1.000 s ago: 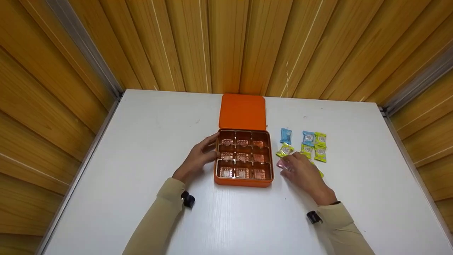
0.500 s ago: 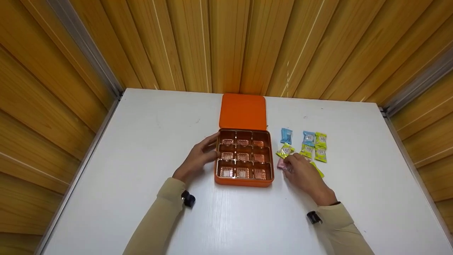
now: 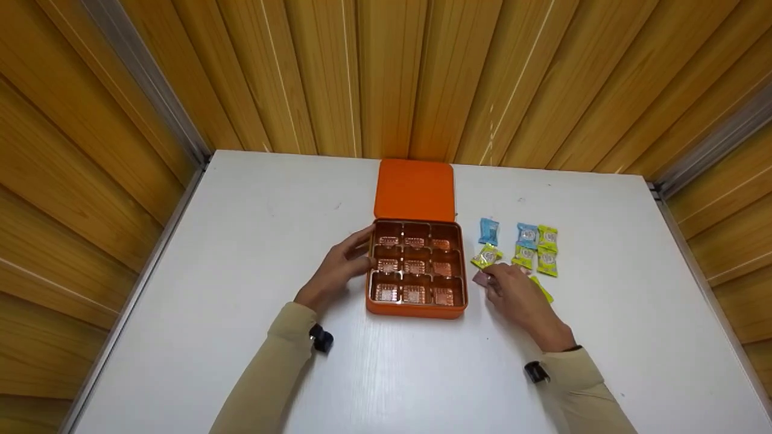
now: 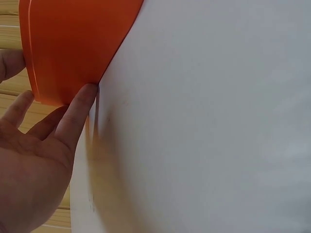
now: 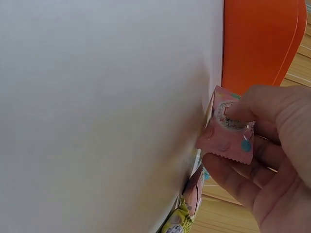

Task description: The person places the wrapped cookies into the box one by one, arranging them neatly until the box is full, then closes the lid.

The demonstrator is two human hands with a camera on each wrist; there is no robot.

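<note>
Although the pink packet point(image 5: 231, 133) is pinched at the right hand point(image 3: 520, 298), the thumb lying over its printed face, slick film could let it slide out if the pressure slackens. The packet is just right of the orange tin point(image 3: 416, 312), low over the white table point(image 3: 416, 386); whether it touches the surface, I cannot tell. The hand's other fingers are loosely bent beneath, holding nothing that shows.

Close by, a yellow-green packet point(image 3: 487, 256) nearly meets the fingertips in the head view, so a sideways sweep would probably nudge it. A second pink packet point(image 5: 194, 191) sits below the hand in the right wrist view and might be dragged along, as it lies so near the fingers.

The tin's right rim stands between the packet and the bare compartments of the tray point(image 3: 416, 274); a low path leftward would likely strike that wall. The left hand point(image 3: 335, 268), its thumb and fingers spread against the tin's left side, grips no loose item; if that light contact gave way, a knock could shift the tin.

Farther out, a lone blue packet point(image 3: 489, 231) lies past the nearest yellow-green one, and a mixed blue and yellow-green cluster point(image 3: 535, 247) sits to its right. Behind the tin the orange lid point(image 3: 415, 190) extends toward the wood-patterned wall point(image 3: 392, 78), out of the right hand's way.
</note>
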